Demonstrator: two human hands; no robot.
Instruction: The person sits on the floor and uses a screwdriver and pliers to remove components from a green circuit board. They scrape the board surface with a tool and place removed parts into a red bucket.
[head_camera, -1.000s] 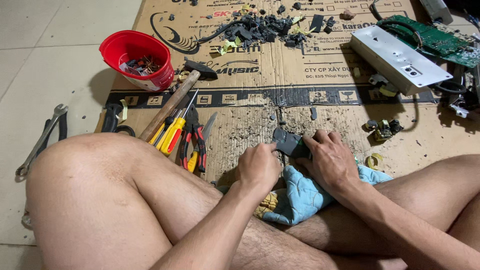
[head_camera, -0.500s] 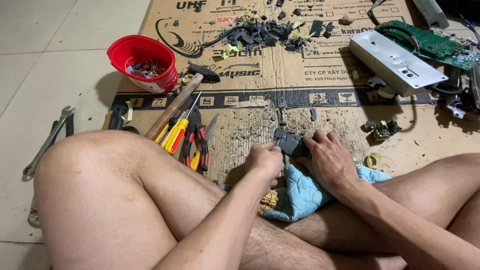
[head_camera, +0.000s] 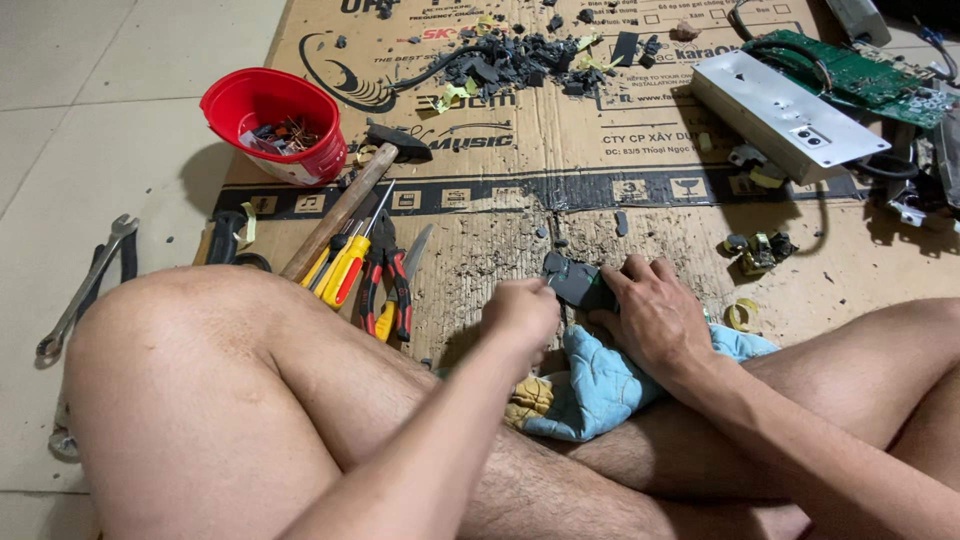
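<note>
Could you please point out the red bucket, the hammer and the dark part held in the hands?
red bucket (head_camera: 318, 163): head view, on its outer wall.
hammer (head_camera: 340, 215): head view, on the wooden handle.
dark part (head_camera: 578, 284): head view, on its top face.

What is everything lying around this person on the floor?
cardboard sheet: one, brown, on the tiled floor
bucket: one, red, upper left
hammer: one, wooden handle, beside the bucket
screwdrivers: two, yellow, by the knee
pliers: one, red handles
wrench: one, silver, on tiles
broken bits: many, dark, top centre
metal box: one, silver, upper right
circuit board: one, green
cloth: one, blue, under the hands
dark part: one, held
left hand: fisted beside the part
right hand: gripping the part
</note>
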